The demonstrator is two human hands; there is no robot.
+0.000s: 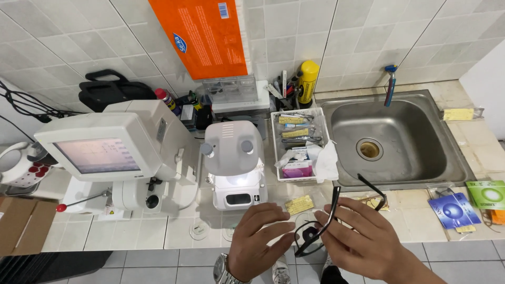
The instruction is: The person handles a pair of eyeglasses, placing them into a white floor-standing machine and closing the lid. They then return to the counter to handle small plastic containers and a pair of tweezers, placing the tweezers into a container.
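Note:
A pair of black-framed glasses (326, 215) hangs over the front edge of the tiled counter, temples pointing away from me. My right hand (363, 236) grips the frame from the right side. My left hand (260, 236), with a wristwatch, pinches the frame's lower left lens rim. A small yellow card (299, 204) lies on the counter just beyond my left hand. A white lens machine (234, 163) stands right behind it.
A white screen instrument (113, 155) sits at left. A white basket of tools and tissue (301, 144) stands beside the steel sink (394, 137). Blue and green lens packets (468, 202) lie at right. A cardboard box (21, 221) is at far left.

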